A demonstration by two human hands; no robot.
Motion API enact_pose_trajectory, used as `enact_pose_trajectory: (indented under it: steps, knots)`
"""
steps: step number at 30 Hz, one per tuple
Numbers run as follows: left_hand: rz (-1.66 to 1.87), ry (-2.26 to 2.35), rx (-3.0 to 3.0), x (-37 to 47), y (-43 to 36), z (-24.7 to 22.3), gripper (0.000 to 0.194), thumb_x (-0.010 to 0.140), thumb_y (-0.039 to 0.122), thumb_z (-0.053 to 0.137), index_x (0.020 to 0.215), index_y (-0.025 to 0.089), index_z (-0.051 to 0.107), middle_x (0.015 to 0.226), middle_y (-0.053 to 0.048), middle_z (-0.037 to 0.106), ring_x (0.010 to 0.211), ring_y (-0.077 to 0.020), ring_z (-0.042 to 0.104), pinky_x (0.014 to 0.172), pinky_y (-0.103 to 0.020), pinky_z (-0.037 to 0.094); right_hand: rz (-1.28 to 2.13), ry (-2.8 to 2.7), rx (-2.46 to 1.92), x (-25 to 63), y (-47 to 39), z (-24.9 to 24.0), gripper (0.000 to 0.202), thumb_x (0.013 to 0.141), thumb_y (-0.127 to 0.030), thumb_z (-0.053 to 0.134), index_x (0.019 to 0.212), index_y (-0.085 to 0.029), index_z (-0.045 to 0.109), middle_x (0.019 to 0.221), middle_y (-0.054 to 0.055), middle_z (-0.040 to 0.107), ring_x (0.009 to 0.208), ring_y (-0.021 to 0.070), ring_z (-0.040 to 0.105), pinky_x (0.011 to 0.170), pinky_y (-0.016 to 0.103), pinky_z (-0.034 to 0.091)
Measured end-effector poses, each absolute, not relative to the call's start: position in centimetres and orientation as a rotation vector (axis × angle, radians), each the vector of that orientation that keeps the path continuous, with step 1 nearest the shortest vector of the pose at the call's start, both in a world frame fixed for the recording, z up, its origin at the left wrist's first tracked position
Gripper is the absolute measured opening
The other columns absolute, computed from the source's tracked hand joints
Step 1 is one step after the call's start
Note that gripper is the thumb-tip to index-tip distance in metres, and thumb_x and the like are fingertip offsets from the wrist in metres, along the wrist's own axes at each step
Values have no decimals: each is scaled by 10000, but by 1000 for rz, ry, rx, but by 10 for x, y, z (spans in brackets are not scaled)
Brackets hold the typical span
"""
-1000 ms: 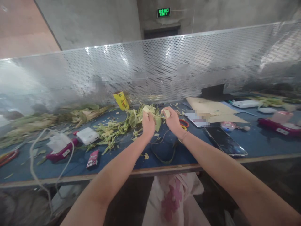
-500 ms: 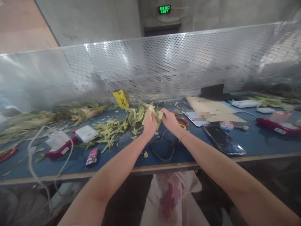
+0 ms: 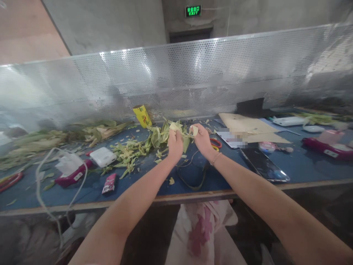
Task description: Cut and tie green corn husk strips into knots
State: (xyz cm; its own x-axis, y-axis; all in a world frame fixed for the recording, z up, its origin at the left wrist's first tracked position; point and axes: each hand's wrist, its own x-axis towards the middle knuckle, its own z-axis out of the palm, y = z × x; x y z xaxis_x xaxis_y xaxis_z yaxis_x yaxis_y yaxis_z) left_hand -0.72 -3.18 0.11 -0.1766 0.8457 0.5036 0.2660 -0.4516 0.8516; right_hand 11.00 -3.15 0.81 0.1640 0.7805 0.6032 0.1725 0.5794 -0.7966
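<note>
My left hand [image 3: 175,144] is closed, with a pale leaf piece [image 3: 173,127] pinched at the fingertips. My right hand [image 3: 203,140] is also closed and pinches a curled pale strip of leaf [image 3: 194,131]. A small gap separates the two hands above the blue table [image 3: 154,184]. Behind and left of them lies a heap of wilted green leaves [image 3: 154,140]. Yellowish leaf bits [image 3: 129,152] are scattered further left. Beside my right wrist are the red and yellow handles of scissors [image 3: 215,142], partly covered.
A yellow packet [image 3: 142,116] leans near the perforated metal screen [image 3: 187,77]. To the left are a white case [image 3: 103,157], a pink box [image 3: 109,183] and a looping white cable [image 3: 37,180]. A phone [image 3: 264,163] and brown paper [image 3: 245,125] lie right.
My hands have moved slightly apart, the right one shifting right. The curled leaf strip in my right fingers now shows separate from the piece in my left.
</note>
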Motion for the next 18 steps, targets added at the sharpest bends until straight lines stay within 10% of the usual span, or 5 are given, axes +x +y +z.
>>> enact_pose_trajectory:
  steps: [10, 18]
  knots:
    - [1744, 1255, 1580, -11, -26, 1, 285, 896, 495, 388, 906, 219, 457, 618, 25, 431, 574, -127, 477, 598, -266, 399, 896, -1337, -811, 110, -23, 4, 398, 781, -643, 461, 782, -246, 432, 542, -73, 287, 419, 87, 247, 418, 240, 230]
    - [1681, 1320, 1746, -13, -36, 6, 207, 905, 414, 411, 902, 213, 459, 580, 25, 442, 579, -148, 507, 619, -282, 389, 453, -1629, -1036, 115, -24, 0, 309, 861, -474, 377, 679, -227, 412, 589, -19, 457, 571, 136, 434, 575, 264, 341]
